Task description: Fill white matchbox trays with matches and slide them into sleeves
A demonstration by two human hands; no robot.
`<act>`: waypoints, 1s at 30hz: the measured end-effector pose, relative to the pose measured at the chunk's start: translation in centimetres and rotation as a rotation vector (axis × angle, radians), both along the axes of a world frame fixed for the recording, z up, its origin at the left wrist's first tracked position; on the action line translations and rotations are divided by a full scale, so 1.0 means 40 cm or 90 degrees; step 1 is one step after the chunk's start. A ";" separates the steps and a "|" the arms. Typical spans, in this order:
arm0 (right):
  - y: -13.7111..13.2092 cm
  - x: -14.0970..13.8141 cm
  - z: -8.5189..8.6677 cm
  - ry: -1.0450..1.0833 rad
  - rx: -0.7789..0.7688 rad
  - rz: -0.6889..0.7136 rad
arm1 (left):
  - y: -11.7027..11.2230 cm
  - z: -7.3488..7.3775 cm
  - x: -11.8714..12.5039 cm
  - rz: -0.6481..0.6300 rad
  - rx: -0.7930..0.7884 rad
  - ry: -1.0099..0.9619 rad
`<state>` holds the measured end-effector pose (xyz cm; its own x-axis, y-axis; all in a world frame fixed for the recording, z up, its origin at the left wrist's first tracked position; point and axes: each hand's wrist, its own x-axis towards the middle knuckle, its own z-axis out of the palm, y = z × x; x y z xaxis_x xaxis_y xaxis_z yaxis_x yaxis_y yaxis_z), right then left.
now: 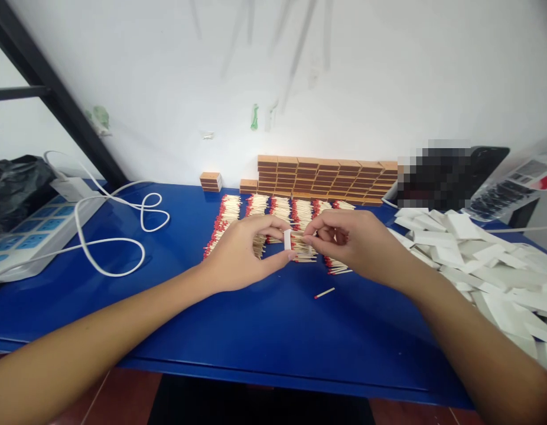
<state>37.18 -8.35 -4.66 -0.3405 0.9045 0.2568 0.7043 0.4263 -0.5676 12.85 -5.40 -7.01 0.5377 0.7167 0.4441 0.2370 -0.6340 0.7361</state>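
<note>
Over the blue surface (256,319), the left hand (242,254) pinches a small white cardboard box (287,239), probably light and crushable, by its edges, while the right hand (353,242) closes its grip on matches (305,249).

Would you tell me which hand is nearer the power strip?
Left. The left hand, holding a white box, sits right of the power strip; the right hand is farther right.

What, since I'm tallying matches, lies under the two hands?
Rows of red-tipped matches on the blue table run beneath the left hand, pinching a white tray, and right hand. The hands cover parts of them, so their count cannot be told.
</note>
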 end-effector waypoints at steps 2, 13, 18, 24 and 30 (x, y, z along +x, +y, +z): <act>0.000 -0.005 -0.008 -0.013 0.040 0.004 | -0.001 -0.002 0.001 -0.007 -0.007 -0.005; -0.011 -0.018 -0.001 -0.005 0.108 -0.005 | -0.003 0.003 0.001 0.001 -0.049 -0.012; -0.005 0.008 0.010 -0.051 0.056 -0.009 | 0.013 0.001 0.001 0.083 -0.027 -0.017; 0.004 0.009 -0.013 -0.164 -0.044 0.092 | 0.031 -0.003 -0.002 0.128 -0.015 -0.028; 0.004 -0.003 -0.021 -0.185 -0.107 0.115 | 0.032 -0.006 -0.008 0.109 -0.009 -0.022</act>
<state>37.05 -8.21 -5.48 -0.5356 0.8442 -0.0212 0.7678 0.4763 -0.4285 12.53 -4.12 -7.27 0.3917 0.8031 0.4490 0.3154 -0.5756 0.7545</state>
